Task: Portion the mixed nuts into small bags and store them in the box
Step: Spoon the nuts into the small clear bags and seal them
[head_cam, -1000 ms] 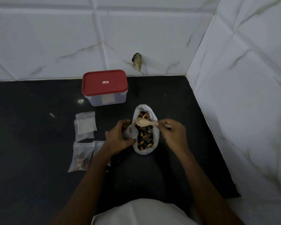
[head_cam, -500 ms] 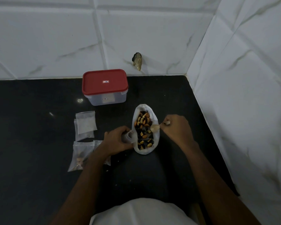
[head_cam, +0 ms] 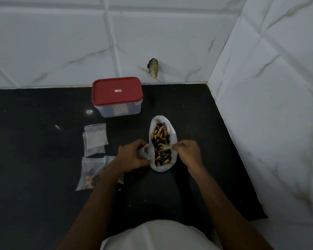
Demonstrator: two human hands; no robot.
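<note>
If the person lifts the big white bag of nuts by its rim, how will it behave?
The big white bag looks thin and floppy, so it would probably sag. Its mouth lies wide open, so the mixed nuts could spill.

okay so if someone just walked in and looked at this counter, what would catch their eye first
Probably the red lid of the closed box at the back of the black counter. Then the big open bag of mixed nuts at centre, where the right hand dips a spoon while the left hand holds a small bag beside it.
</note>
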